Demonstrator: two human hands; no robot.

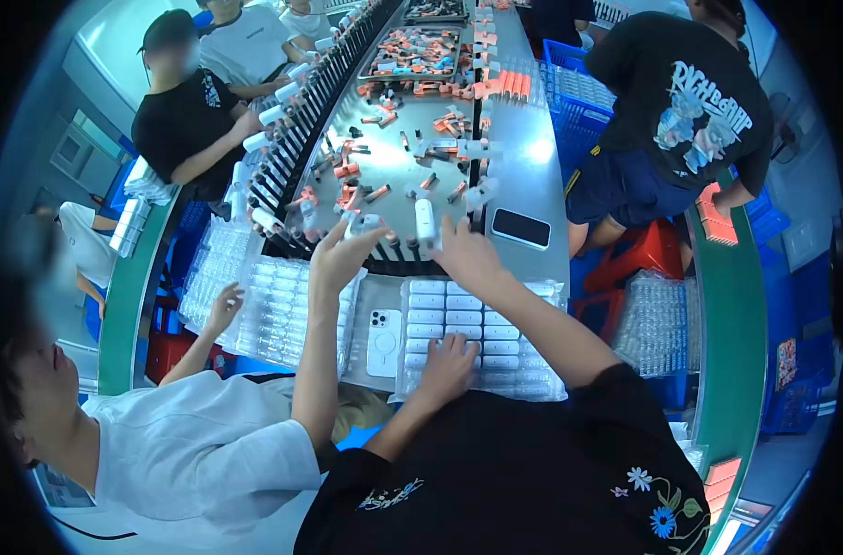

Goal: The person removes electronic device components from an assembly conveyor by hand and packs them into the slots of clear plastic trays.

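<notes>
Grey tabletop (532, 182) — white device (425, 218), long axis away

One smartphone (520, 228), dark screen up, on the bare metal worktop (516, 178); one white phone (383, 342), lens side up, lying between the tray stacks. At right, one red stool (636, 256), one blue crate (583, 120), a green-topped bench (738, 370) and a co-worker in a printed black T-shirt (708, 111). At left, a second green strip (123, 296), a co-worker in a pale grey T-shirt (199, 444) and another in a dark cap (169, 30).
</notes>
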